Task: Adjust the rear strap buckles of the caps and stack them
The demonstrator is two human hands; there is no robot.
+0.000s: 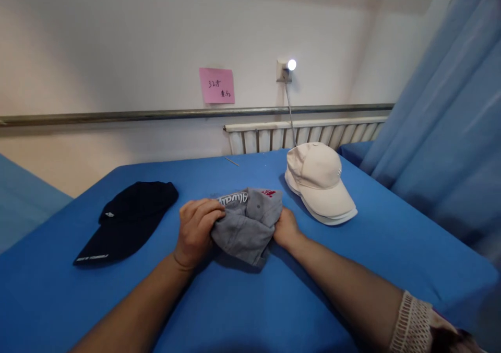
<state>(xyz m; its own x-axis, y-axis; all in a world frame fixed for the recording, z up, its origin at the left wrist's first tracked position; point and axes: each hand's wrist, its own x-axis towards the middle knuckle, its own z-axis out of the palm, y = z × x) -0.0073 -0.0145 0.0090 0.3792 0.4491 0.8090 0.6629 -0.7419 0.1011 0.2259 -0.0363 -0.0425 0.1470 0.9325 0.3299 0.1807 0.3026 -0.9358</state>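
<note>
Between my two hands is a grey cap (pixel 246 233), its crown creased, with white lettering and a small red mark on the fabric. My left hand (pixel 198 226) grips its left side, fingers curled over the top. On the opposite side my right hand (pixel 287 229) holds the cap's edge, with most of its fingers hidden behind the cloth. A dark navy cap (pixel 131 220) lies to the left, its brim pointing toward the lower left. To the right sit stacked white and cream caps (pixel 319 178), one over another, brims toward the lower right.
A blue-covered bed or table (pixel 242 311) lies under everything. Behind it run a metal rail (pixel 156 116) and a white radiator (pixel 266 136). A pink note (pixel 216 85) and a socket with a lit bulb (pixel 291 65) are on the wall. Blue curtain (pixel 450 123) hangs at right.
</note>
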